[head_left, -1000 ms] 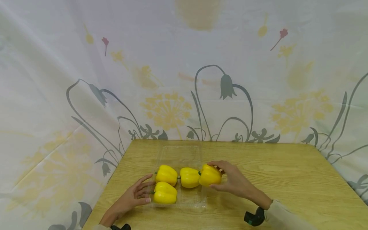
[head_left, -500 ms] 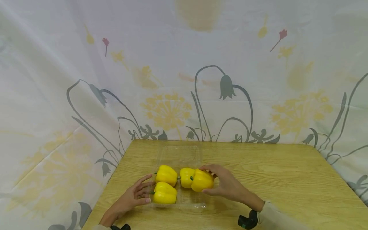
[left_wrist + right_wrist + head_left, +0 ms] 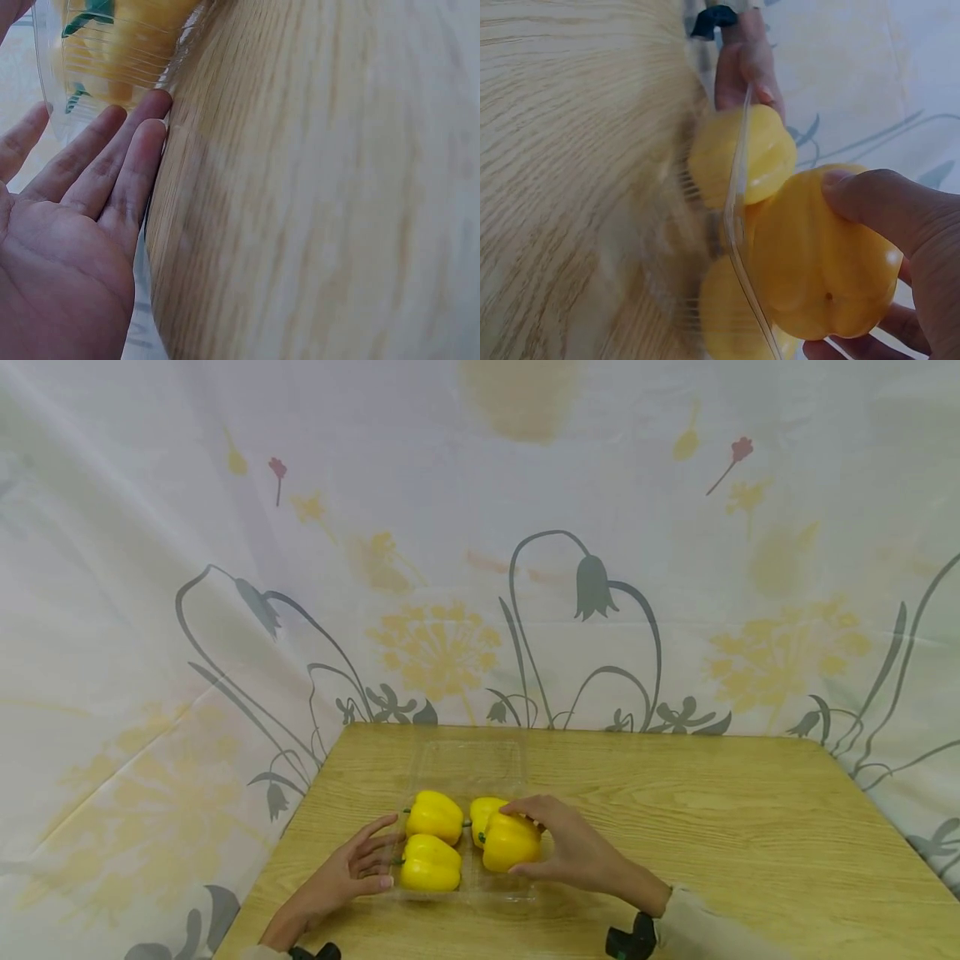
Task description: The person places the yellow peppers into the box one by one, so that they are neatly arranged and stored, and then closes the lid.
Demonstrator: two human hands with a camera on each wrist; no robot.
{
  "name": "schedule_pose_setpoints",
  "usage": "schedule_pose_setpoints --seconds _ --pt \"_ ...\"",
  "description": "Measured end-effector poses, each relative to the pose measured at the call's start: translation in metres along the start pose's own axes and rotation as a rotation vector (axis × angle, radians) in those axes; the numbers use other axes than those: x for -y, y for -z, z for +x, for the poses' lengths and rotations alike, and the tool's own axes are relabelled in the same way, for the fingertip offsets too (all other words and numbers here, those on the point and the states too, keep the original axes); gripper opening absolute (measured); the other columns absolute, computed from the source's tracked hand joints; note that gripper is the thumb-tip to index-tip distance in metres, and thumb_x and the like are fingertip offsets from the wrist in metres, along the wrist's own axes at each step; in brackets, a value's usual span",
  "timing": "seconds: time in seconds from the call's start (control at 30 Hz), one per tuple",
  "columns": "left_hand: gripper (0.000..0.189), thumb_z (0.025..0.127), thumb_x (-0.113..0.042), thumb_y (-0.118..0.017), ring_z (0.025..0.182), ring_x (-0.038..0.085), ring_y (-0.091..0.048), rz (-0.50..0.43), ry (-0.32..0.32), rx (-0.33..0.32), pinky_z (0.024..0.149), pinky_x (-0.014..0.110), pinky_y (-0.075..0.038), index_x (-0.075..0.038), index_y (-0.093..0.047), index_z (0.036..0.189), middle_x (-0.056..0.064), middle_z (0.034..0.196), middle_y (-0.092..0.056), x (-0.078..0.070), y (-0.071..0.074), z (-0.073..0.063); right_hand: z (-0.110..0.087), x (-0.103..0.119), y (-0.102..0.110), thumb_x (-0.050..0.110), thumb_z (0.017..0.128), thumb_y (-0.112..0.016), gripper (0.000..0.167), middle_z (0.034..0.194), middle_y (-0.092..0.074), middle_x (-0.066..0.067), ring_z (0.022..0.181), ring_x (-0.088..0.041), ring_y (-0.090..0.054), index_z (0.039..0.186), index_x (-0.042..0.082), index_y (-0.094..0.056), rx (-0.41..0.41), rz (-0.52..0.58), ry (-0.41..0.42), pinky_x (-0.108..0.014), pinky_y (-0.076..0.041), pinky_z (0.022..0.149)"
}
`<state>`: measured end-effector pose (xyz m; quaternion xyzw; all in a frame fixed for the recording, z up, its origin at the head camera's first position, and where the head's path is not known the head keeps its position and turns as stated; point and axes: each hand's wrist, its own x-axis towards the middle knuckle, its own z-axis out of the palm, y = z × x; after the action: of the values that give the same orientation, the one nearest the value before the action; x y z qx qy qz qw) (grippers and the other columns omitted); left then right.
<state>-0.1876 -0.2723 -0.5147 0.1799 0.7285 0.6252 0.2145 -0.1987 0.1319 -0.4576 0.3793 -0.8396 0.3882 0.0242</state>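
Right hand [image 3: 573, 847]: thumb and fingers curled around one yellow pepper, opened only as wide as its body; grip looks secure. Held pepper [image 3: 513, 845] lies on its side, stem toward the left.

Change over the last second: the held pepper has moved left and toward the person, from the right edge of the clear box [image 3: 510, 898] to a place over its near-right part. It now hides much of the far-right pepper [image 3: 483, 817]. In the right wrist view most of it stands above the rim; whether its underside touches the box floor, I cannot tell.

Left hand [image 3: 348, 872]: unchanged. Fingers extended and spread, thumb apart, nothing gripped. The left wrist view puts the fingertips at the left wall of the box, touching or just beside it; probably steadying it.

Other peppers: far-left pepper [image 3: 437, 817] and near-left pepper [image 3: 431, 864] sit in the box with the far-right one, none visibly disturbed. Lid [image 3: 468, 760] lies open on the table [image 3: 712, 827] behind.

Reading: the shift appears to line the held pepper up with the remaining near-right corner. Judged risk: knocking the far-right pepper. Not yet released.
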Motion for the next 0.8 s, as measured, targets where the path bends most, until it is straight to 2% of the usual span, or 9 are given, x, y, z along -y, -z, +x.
schedule_pose_setpoints --seconds 0.2,0.33,0.53,0.8 --pt "0.082 0.102 -0.005 -0.064 0.135 0.021 -0.053 -0.015 -0.003 0.003 0.105 0.033 -0.049 -0.022 -0.016 0.166 0.027 0.163 -0.029 -0.001 0.0 0.001 0.003 0.002 -0.007 0.047 0.085 -0.084 0.067 0.137 -0.059 0.004 0.119 -0.016 -0.057 0.142 0.024 -0.059 0.025 -0.055 0.003 -0.044 -0.054 0.096" --pt "0.081 0.102 -0.005 -0.064 0.136 0.021 -0.052 0.0 -0.021 0.009 0.105 0.031 -0.049 -0.019 -0.016 0.166 0.028 0.162 -0.029 -0.002 0.001 0.001 0.004 0.002 -0.011 0.047 0.085 -0.084 0.067 0.141 -0.057 0.002 0.127 -0.023 -0.055 0.142 0.025 -0.06 0.051 -0.057 -0.012 -0.051 -0.052 0.099" --pt "0.08 0.103 -0.005 -0.063 0.138 0.026 -0.051 0.009 -0.046 0.016 0.105 0.03 -0.049 -0.016 -0.015 0.166 0.03 0.161 -0.029 -0.003 0.001 0.0 0.003 0.001 -0.018 0.05 0.086 -0.081 0.067 0.14 -0.057 0.002 0.124 -0.021 -0.055 0.144 0.024 -0.059 0.076 -0.08 0.005 -0.048 -0.053 0.099" --pt "0.08 0.103 -0.005 -0.063 0.137 0.022 -0.051 0.013 -0.042 0.019 0.105 0.03 -0.049 -0.017 -0.015 0.167 0.03 0.161 -0.029 -0.001 0.001 0.0 0.001 0.0 -0.027 0.043 0.086 -0.084 0.065 0.138 -0.056 0.003 0.124 -0.018 -0.054 0.143 0.024 -0.06 0.072 -0.105 -0.006 -0.047 -0.053 0.099"
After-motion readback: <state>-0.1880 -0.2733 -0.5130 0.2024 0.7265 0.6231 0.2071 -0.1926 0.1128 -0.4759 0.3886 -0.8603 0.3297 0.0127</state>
